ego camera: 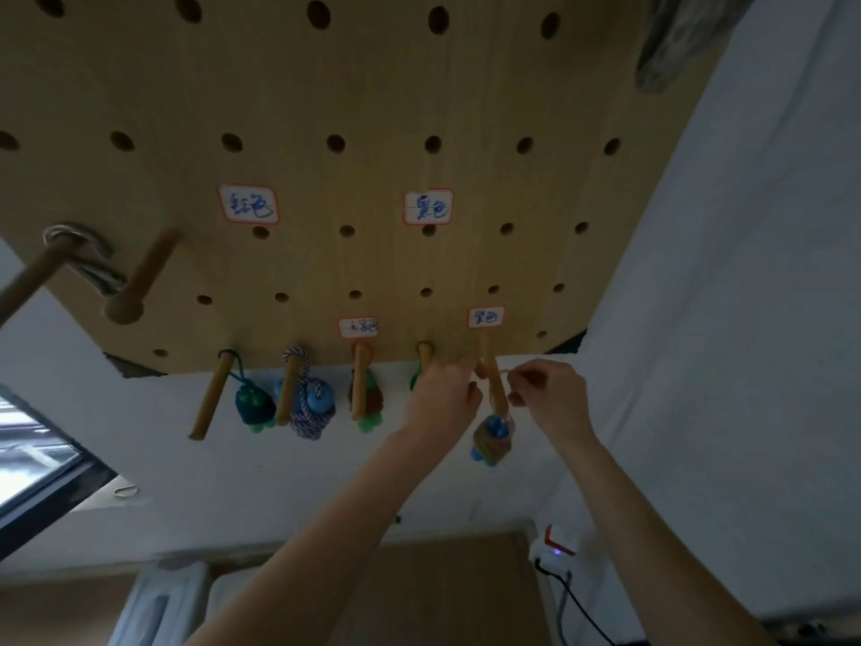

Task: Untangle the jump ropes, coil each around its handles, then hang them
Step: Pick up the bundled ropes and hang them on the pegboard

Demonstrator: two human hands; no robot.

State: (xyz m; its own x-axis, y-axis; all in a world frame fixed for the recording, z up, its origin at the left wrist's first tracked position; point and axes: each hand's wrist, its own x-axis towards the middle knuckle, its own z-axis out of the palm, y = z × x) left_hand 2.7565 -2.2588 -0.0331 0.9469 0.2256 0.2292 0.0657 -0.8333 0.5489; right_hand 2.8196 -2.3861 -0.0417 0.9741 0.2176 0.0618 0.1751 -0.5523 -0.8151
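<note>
A wooden pegboard (pixel 372 109) hangs on the wall with a row of wooden pegs along its bottom edge. A coiled brown rope with blue handles (pixel 491 438) dangles under the rightmost peg (pixel 494 384). My left hand (pixel 442 394) and my right hand (pixel 547 394) reach up on either side of that peg, each pinching the rope's thin loop. Further left hang a dark green coiled rope (pixel 254 405), a blue-and-white coiled rope (pixel 314 407) and a brown coiled rope with green handles (pixel 368 403). A green rope (pixel 421 366) is partly hidden behind my left hand.
Paper labels (pixel 249 205) with handwritten characters are stuck on the board. Two long pegs and a metal hook (pixel 84 258) stick out at the left. A window (pixel 32 454) is at lower left, a power strip with a cable (pixel 554 550) at lower right.
</note>
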